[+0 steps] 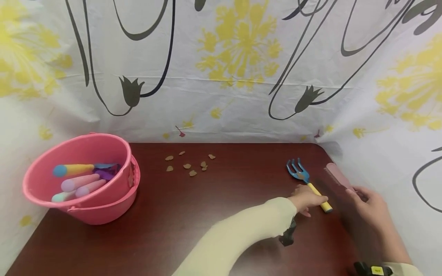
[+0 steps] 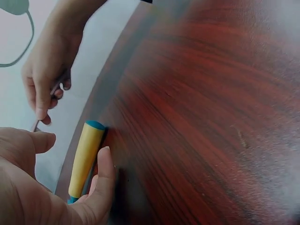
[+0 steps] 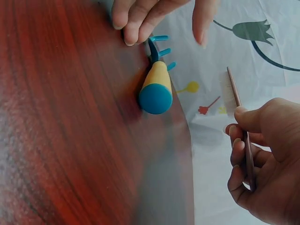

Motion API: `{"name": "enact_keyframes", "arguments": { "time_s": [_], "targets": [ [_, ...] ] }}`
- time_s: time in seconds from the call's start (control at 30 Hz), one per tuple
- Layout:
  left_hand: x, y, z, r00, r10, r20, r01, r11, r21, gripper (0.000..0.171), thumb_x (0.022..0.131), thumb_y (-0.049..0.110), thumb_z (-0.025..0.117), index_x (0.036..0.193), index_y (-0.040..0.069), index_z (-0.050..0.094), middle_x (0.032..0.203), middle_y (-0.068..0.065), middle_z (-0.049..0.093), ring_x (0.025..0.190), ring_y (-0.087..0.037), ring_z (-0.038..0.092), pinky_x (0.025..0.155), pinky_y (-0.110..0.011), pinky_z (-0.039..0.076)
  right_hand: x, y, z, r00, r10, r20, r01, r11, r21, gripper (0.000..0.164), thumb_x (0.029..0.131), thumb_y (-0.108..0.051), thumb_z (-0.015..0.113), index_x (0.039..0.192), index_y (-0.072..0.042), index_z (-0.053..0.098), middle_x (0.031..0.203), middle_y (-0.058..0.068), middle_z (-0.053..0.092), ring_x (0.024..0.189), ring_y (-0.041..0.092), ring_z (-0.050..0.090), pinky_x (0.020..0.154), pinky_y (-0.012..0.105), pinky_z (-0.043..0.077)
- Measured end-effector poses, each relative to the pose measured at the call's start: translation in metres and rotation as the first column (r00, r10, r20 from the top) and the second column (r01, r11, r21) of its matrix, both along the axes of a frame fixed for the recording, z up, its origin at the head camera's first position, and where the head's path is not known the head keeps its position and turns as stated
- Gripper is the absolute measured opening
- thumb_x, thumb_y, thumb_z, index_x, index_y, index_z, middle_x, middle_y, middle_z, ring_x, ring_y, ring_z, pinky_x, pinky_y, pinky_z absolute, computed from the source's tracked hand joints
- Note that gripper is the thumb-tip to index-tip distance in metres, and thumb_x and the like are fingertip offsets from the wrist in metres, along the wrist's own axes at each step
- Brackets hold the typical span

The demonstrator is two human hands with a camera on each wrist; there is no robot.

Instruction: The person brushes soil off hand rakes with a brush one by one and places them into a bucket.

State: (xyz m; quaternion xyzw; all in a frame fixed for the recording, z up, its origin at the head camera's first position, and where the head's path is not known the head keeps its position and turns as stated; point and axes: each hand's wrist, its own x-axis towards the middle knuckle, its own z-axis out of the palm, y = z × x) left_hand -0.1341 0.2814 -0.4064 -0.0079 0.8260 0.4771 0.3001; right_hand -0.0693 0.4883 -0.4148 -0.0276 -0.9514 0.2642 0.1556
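My right hand (image 1: 373,209) holds a pink comb (image 1: 339,177) by its thin handle, above the table's right edge. In the right wrist view, thumb and fingers pinch the comb (image 3: 234,89), its teeth facing left. A toy garden hand fork (image 1: 299,173) with blue tines and a yellow, blue-tipped handle lies at the table's right side, tines toward the back. Over its handle reaches my left hand (image 1: 307,199). In the left wrist view, thumb and fingers spread on either side of the yellow handle (image 2: 86,159), with a gap between thumb and handle.
Nested pink buckets (image 1: 103,214) stand at the left, holding several pastel-handled tools (image 1: 81,183) and something purple. Several small brown leaf-like pieces (image 1: 187,166) lie scattered at the back middle of the dark red table (image 1: 165,230). A patterned white cloth (image 1: 193,92) hangs behind and at the sides.
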Motion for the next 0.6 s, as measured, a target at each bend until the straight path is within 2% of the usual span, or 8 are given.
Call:
{"name": "enact_keyframes", "arguments": {
  "time_s": [0.1, 0.17, 0.2, 0.33, 0.43, 0.6],
  "targets": [
    [-0.005, 0.015, -0.006, 0.998, -0.016, -0.06, 0.009, 0.992, -0.127, 0.066, 0.079, 0.053, 0.082, 0.124, 0.012, 0.056, 0.111, -0.005, 0.054, 0.063, -0.025, 0.057, 0.044, -0.035, 0.053, 0.0, 0.001, 0.003, 1.0, -0.003, -0.002, 0.003, 1.0, 0.001, 0.035, 0.101, -0.019, 0.063, 0.118, 0.012, 0.065, 0.097, 0.028, 0.07, 0.079, -0.017, 0.046, 0.058, 0.012, 0.042],
    [-0.008, 0.025, -0.007, 0.994, -0.041, -0.101, 0.017, 0.975, -0.222, 0.07, 0.077, 0.06, 0.08, 0.126, 0.015, 0.059, 0.112, -0.004, 0.055, 0.066, -0.024, 0.055, 0.041, -0.034, 0.05, -0.001, 0.002, 0.004, 1.0, 0.003, -0.008, -0.003, 1.0, -0.007, 0.034, 0.101, -0.018, 0.063, 0.118, 0.012, 0.065, 0.096, 0.028, 0.07, 0.078, -0.015, 0.048, 0.059, 0.012, 0.042],
    [-0.01, 0.03, -0.008, 0.991, -0.06, -0.119, 0.026, 0.962, -0.272, 0.07, 0.077, 0.064, 0.078, 0.126, 0.016, 0.06, 0.112, -0.004, 0.054, 0.071, -0.024, 0.054, 0.042, -0.035, 0.049, -0.001, 0.003, 0.005, 1.0, 0.002, -0.013, -0.002, 1.0, -0.012, 0.034, 0.101, -0.018, 0.063, 0.118, 0.012, 0.065, 0.095, 0.027, 0.07, 0.078, -0.015, 0.049, 0.059, 0.012, 0.043],
    [-0.011, 0.044, -0.007, 0.977, -0.105, -0.183, 0.015, 0.901, -0.434, 0.076, 0.074, 0.075, 0.071, 0.126, 0.02, 0.063, 0.11, -0.002, 0.053, 0.085, -0.021, 0.052, 0.059, -0.036, 0.051, -0.001, 0.005, 0.007, 0.999, -0.001, -0.046, 0.0, 1.0, -0.019, 0.031, 0.1, -0.015, 0.064, 0.116, 0.012, 0.066, 0.093, 0.026, 0.07, 0.076, -0.014, 0.051, 0.058, 0.011, 0.042],
    [-0.008, 0.049, -0.006, 0.97, -0.085, -0.228, -0.038, 0.874, -0.485, 0.084, 0.07, 0.081, 0.07, 0.123, 0.017, 0.062, 0.103, -0.004, 0.051, 0.088, -0.02, 0.048, 0.068, -0.036, 0.05, 0.001, 0.006, 0.009, 0.998, -0.007, -0.057, 0.005, 0.999, -0.032, 0.031, 0.1, -0.015, 0.064, 0.116, 0.012, 0.066, 0.094, 0.026, 0.07, 0.077, -0.015, 0.052, 0.059, 0.011, 0.042],
    [-0.003, 0.056, -0.01, 0.96, 0.0, -0.281, -0.15, 0.846, -0.512, 0.095, 0.062, 0.089, 0.067, 0.115, 0.011, 0.057, 0.099, -0.01, 0.047, 0.083, -0.023, 0.045, 0.057, -0.033, 0.048, 0.002, 0.001, 0.018, 0.996, -0.011, -0.084, 0.006, 0.998, -0.062, 0.03, 0.1, -0.015, 0.064, 0.116, 0.01, 0.066, 0.093, 0.024, 0.071, 0.075, -0.012, 0.055, 0.06, 0.01, 0.043]
  ]
}}
